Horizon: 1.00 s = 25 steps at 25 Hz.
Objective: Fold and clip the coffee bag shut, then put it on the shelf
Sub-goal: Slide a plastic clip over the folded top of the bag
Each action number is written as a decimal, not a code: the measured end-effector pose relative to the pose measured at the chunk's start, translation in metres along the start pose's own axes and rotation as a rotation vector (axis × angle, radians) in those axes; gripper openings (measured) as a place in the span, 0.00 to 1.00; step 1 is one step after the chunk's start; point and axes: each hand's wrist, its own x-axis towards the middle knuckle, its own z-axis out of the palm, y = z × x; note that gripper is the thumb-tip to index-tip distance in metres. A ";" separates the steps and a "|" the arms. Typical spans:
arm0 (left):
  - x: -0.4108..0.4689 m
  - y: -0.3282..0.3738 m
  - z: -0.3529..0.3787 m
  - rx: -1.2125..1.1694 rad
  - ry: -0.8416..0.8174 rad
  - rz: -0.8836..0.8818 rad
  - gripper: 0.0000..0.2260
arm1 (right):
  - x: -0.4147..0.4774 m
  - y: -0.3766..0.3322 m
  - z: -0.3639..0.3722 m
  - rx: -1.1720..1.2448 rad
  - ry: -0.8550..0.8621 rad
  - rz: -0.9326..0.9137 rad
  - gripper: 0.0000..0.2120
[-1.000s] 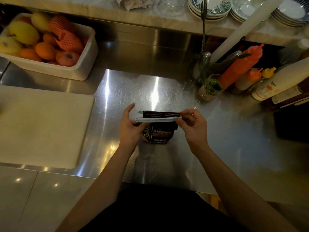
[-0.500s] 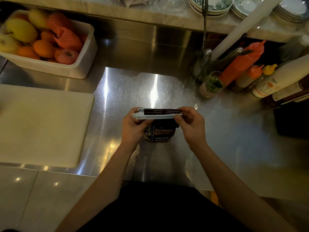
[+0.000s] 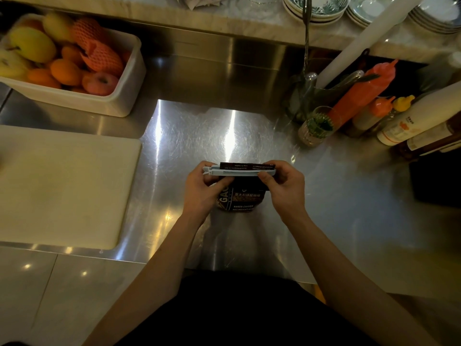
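A dark brown coffee bag (image 3: 243,199) stands upright on the steel counter (image 3: 349,208) in the middle of the view, its top folded over. A long pale bar clip (image 3: 239,173) lies across the folded top. My left hand (image 3: 202,189) pinches the clip's left end and the bag's left side. My right hand (image 3: 284,188) pinches the clip's right end over the fold. The bag's sides are partly hidden by my fingers.
A white cutting board (image 3: 62,186) lies to the left. A white tub of fruit (image 3: 117,96) sits at the back left. Squeeze bottles (image 3: 359,96), a glass (image 3: 316,128) and sauce bottles crowd the back right. Stacked plates (image 3: 316,8) rest on the raised ledge behind.
Both hands have drawn in along the clip and pressed down on its ends; the clip's left tip now sticks out beyond my left fingers. The bag stays in place.
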 end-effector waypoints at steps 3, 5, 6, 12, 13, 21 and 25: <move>-0.001 0.000 -0.004 -0.050 -0.054 -0.024 0.15 | -0.001 -0.001 0.001 -0.018 0.016 -0.009 0.08; 0.000 0.000 -0.008 -0.116 -0.067 -0.028 0.13 | -0.002 -0.003 0.002 -0.020 0.020 -0.011 0.09; 0.000 0.001 -0.009 -0.135 -0.056 -0.030 0.11 | -0.003 -0.003 0.002 -0.021 0.023 -0.015 0.09; 0.010 0.007 -0.019 -0.083 -0.059 0.006 0.06 | -0.004 -0.002 0.002 -0.018 0.046 -0.017 0.09; 0.012 0.008 -0.021 -0.055 -0.074 0.016 0.06 | -0.004 -0.002 0.003 -0.019 0.047 -0.014 0.10; 0.017 0.012 -0.025 0.068 -0.111 0.077 0.05 | -0.005 -0.007 0.003 -0.017 0.043 -0.024 0.15; 0.021 0.013 -0.029 0.154 -0.115 0.096 0.06 | -0.005 -0.006 0.002 -0.020 0.051 -0.024 0.15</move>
